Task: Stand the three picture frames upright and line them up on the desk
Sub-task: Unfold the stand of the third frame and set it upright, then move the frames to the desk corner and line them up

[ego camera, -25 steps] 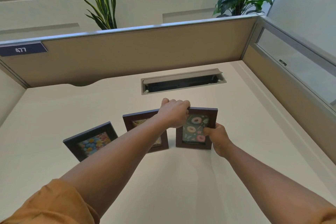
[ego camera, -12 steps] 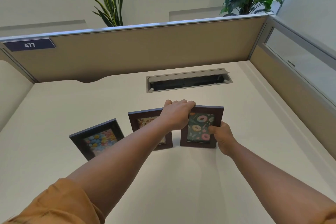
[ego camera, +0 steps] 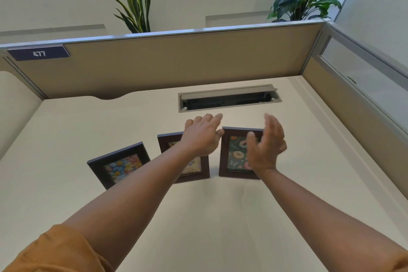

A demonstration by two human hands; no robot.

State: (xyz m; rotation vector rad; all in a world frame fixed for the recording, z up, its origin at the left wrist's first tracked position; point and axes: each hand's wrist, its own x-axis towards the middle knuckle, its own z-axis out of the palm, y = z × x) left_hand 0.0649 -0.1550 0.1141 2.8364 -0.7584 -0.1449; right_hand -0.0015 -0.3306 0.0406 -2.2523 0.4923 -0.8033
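both hands (ego camera: 202, 137) (ego camera: 266, 148) spread, off 3 upright frames (ego camera: 234, 154).

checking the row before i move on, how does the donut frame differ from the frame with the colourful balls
The donut frame has a reddish-brown border; the ball frame has a darker, near-black one. The donut frame faces squarely forward at the right end; the ball frame sits turned at an angle at the left end. Both are small and rectangular, and neither is held.

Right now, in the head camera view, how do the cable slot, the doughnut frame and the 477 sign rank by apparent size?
1. cable slot, though it lies farther away
2. doughnut frame, partly hidden by a hand
3. 477 sign
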